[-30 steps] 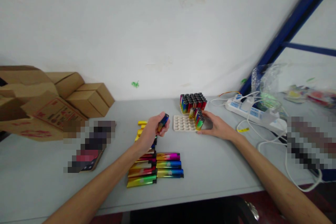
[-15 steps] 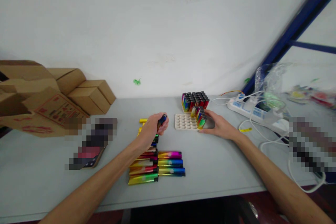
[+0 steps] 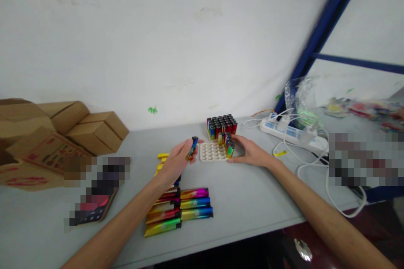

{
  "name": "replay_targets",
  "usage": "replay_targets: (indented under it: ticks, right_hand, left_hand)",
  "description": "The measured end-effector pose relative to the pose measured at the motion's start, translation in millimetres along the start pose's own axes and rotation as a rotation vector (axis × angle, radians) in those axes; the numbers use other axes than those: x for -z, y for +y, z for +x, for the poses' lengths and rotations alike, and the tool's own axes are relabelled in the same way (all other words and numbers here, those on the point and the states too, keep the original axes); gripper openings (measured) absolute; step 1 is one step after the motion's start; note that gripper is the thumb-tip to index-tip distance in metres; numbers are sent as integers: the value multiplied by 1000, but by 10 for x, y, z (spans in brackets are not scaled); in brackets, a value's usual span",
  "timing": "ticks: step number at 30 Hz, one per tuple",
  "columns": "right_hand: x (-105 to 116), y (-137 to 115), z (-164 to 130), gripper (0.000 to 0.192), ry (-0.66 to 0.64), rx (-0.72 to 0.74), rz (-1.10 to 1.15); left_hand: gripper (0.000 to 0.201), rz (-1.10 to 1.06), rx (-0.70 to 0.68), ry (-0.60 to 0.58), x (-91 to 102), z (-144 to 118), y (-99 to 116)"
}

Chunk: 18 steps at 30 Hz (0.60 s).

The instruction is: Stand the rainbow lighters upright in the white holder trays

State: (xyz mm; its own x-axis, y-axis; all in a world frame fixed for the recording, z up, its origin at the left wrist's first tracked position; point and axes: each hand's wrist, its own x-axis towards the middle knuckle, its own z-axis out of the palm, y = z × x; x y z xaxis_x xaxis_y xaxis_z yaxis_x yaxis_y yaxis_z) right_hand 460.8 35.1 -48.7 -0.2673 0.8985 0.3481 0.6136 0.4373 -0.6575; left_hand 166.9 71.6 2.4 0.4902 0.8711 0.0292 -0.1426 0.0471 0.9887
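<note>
1. Grip first: left hand (image 3: 176, 162) closed on a single lighter (image 3: 192, 148), pinched between thumb and curled fingertips around its lower half, dark cap uppermost, body leaning slightly to the right.
2. Position: held in the air just beside the near-left corner of the white tray (image 3: 211, 153), apart from it and above the table (image 3: 252, 193).
3. Right hand (image 3: 249, 153): resting on the table at the tray's right edge, fingers loosely spread and grasping nothing, fingertips at the tray's side beside the few standing lighters (image 3: 227, 141) in its right-hand sockets. Cannot tell whether the fingertips touch those lighters or only the tray.
4. Judged best: press that hand lightly against the tray so it cannot slide under a push from the left.
5. Bring the lighter fully upright before lowering; a tilted base probably catches on a socket rim.
6. Choose an empty socket next to the standing ones, working row by row, and come straight down to avoid knocking neighbours over.
7. Let go only once the base sits at the bottom, opening thumb and fingers together.
8. Mind the full block of lighters (image 3: 221, 124) right behind the tray, touching or nearly so; too small to tell.
9. Leave the two rows of flat lighters (image 3: 176, 212) under the left forearm undisturbed, and stay clear of the power strip (image 3: 284, 130) and its cables to the right.
</note>
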Motion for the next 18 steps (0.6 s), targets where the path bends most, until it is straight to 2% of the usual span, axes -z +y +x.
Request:
replay_targets:
  ticks: [4, 7, 13, 18]
  right_hand:
    - [-1, 3, 7, 84, -1, 11, 14]
    - [-2, 11, 8, 83, 5, 22, 24]
    - [1, 23, 17, 82, -9, 35, 12]
    - [-14, 88, 17, 85, -17, 41, 43]
  left_hand:
    - [40, 2, -3, -54, -139, 98, 76]
    - [41, 52, -13, -11, -277, 235, 117]
    - [30, 469, -267, 80, -444, 542, -30]
    - [23, 680, -388, 100, -479, 626, -132]
